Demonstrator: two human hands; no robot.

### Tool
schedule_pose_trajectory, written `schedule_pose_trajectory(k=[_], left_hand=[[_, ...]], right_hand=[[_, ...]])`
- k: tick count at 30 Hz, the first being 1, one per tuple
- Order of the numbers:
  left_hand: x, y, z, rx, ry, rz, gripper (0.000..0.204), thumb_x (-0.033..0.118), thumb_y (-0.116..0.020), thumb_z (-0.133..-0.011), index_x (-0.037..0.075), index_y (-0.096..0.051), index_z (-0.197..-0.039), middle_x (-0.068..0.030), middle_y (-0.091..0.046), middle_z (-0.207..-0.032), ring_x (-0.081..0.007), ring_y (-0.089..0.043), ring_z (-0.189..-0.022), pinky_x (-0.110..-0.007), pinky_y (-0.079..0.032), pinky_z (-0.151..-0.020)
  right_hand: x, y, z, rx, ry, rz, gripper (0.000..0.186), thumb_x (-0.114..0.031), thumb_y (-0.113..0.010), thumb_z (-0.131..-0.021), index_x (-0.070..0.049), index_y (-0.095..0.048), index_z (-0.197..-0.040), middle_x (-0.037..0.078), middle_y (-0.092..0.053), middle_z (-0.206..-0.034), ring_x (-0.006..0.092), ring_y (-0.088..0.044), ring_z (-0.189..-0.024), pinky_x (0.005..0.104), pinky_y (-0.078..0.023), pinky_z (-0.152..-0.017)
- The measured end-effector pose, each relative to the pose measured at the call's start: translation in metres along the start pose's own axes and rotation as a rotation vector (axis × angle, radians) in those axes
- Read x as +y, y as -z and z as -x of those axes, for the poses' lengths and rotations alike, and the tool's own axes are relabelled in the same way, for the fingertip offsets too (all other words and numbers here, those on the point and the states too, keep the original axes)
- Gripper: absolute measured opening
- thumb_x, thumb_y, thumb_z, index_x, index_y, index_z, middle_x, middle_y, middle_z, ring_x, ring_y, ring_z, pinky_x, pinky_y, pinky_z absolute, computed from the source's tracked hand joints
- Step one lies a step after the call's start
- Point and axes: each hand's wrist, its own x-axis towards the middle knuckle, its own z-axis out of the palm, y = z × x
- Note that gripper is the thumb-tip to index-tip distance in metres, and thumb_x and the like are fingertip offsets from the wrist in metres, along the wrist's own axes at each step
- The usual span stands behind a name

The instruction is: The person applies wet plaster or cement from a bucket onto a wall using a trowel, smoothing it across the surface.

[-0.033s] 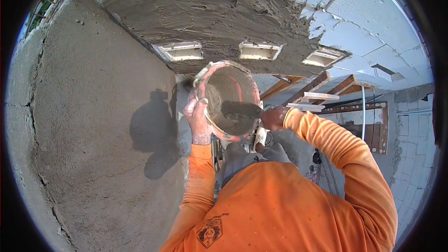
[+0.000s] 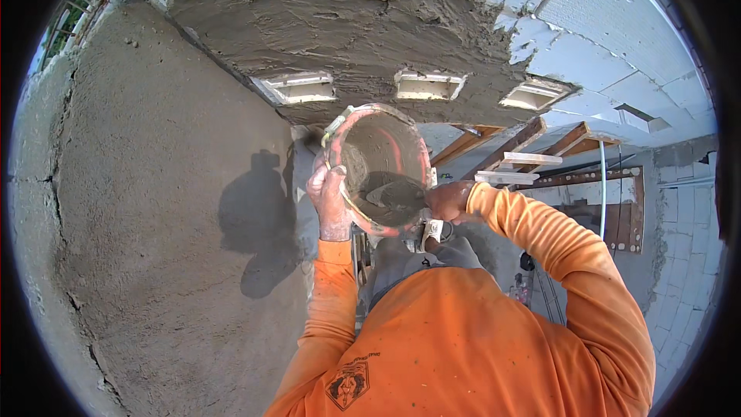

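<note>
My left hand [image 2: 330,199] grips the left rim of a round, mortar-smeared bucket [image 2: 377,130] with reddish patches, fingers closed over its edge. The bucket is tilted so its inside faces up toward me. Grey wet mortar [image 2: 353,164] coats the inner wall and bottom. At the right rim, my right hand [image 2: 450,200] is closed round a trowel, whose handle is mostly hidden in the fist. The trowel's grey blade [image 2: 397,195] lies inside the bucket, close to the mortar.
Ahead, a wall of fresh rough mortar [image 2: 347,23] has three small rectangular openings, one being a pale frame [image 2: 429,85]. Bare white blocks [image 2: 610,31] continue to the right. A plastered wall [image 2: 170,185] stands close on my left. Wooden beams [image 2: 509,145] and a pale pole [image 2: 601,185] are at right.
The trowel blade sits slightly lower in the bucket and its angle has turned a little. My right hand has shifted slightly left; the left hand keeps its grip.
</note>
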Motion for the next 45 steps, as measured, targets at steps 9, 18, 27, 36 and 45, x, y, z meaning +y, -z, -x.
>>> schedule_pose_trajectory(k=[9, 18, 27, 36, 45], left_hand=[[0.028, 0.028, 0.008, -0.067, 0.211, 0.147, 0.025, 0.0, -0.06, -0.089, -0.001, -0.071, -0.112, -0.004, -0.072, -0.103, -0.0135, -0.07, -0.089, -0.028, -0.057, -0.082], [0.072, -0.006, -0.017, -0.126, 0.137, 0.003, 0.031, -0.003, -0.06, -0.084, -0.007, -0.069, -0.113, -0.012, -0.072, -0.112, -0.019, -0.07, -0.095, -0.032, -0.059, -0.09], [0.073, -0.043, 0.001, -0.109, 0.065, -0.044, 0.032, -0.005, -0.06, -0.084, -0.003, -0.071, -0.114, -0.0021, -0.071, -0.1, -0.0091, -0.065, -0.086, -0.025, -0.054, -0.079], [0.064, -0.07, 0.012, -0.137, -0.027, -0.016, 0.038, -0.005, -0.06, -0.083, -0.01, -0.069, -0.119, -0.0056, -0.064, -0.13, -0.0138, -0.063, -0.115, -0.029, -0.05, -0.102], [0.083, -0.072, 0.045, -0.045, -0.027, 0.034, 0.037, -0.005, -0.058, -0.083, -0.013, -0.067, -0.118, -0.01, -0.062, -0.136, -0.0189, -0.062, -0.121, -0.032, -0.05, -0.106]], right_hand=[[0.025, 0.0, -0.035, 0.218, 0.06, -1.21, 0.026, -0.022, -0.063, -0.096, 0.004, -0.063, -0.098, 0.015, -0.062, -0.075, 0.0279, -0.069, -0.071, 0.0426, -0.054, -0.067], [-0.057, -0.036, 0.006, 0.791, 0.346, 0.337, 0.027, -0.015, -0.064, -0.087, 0.004, -0.071, -0.104, 0.021, -0.075, -0.09, 0.0341, -0.076, -0.086, 0.0451, -0.058, -0.077], [0.004, -0.036, 0.003, 0.777, 0.294, 0.61, 0.027, -0.013, -0.062, -0.087, 0.006, -0.066, -0.105, 0.015, -0.071, -0.077, 0.0263, -0.075, -0.076, 0.0387, -0.059, -0.064], [-0.003, -0.014, 0.027, 1.026, 0.389, 0.575, 0.016, -0.015, -0.062, -0.086, -0.002, -0.064, -0.095, 0.016, -0.067, -0.078, 0.0345, -0.072, -0.072, 0.0465, -0.055, -0.063], [-0.003, -0.01, 0.032, 1.27, 0.315, 0.759, 0.018, -0.015, -0.062, -0.084, -0.002, -0.065, -0.095, 0.011, -0.067, -0.078, 0.0259, -0.07, -0.072, 0.0409, -0.054, -0.06]])
